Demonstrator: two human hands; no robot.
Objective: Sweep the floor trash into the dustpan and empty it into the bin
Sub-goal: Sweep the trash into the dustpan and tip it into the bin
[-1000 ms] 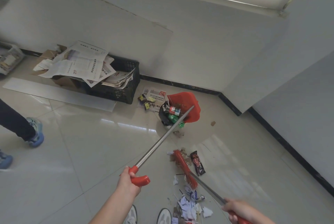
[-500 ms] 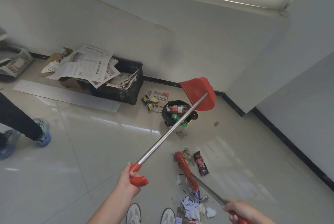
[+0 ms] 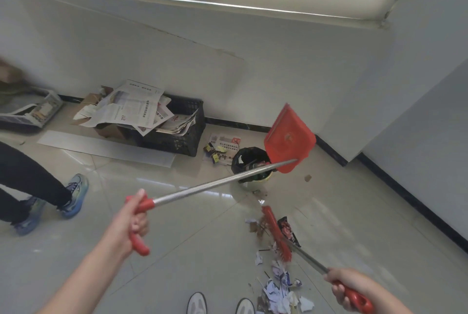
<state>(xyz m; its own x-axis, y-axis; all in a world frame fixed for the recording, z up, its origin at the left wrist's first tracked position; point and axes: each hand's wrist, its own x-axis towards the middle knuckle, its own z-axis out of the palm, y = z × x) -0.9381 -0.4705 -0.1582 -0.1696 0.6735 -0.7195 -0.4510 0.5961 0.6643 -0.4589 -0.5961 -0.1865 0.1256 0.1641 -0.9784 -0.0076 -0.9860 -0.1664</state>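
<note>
Emptying the dustpan is judged to be the step in hand. Your left hand [image 3: 131,222] is clamped round the red moulded grip of the handle [image 3: 215,184], a straight bright-metal tube that runs up and to the right. It crosses in front of the bin [image 3: 247,159], a small round pail with a black film liner, loaded with mixed litter. The dustpan [image 3: 288,141] hangs in the air just above and to the right of the bin rim, tipped on edge. It is a flat, rigid red plastic scoop, and you cannot tell from this side whether anything is left in it. Lower down, the broom head [image 3: 276,234], a narrow red bar of stiff bristles, rests on the glossy pale tile floor [image 3: 190,250] among brown crumbs and a black foil wrapper [image 3: 286,227]. The trash [image 3: 278,291], mostly crumpled white paper, lies between the broom head and your shoes. Your right hand [image 3: 347,288] is closed round the broom's red grip. The next move likely calls for setting the dustpan lip flat on the tile beside the pile. Use short strokes, since light paper should skid on a smooth floor.
</note>
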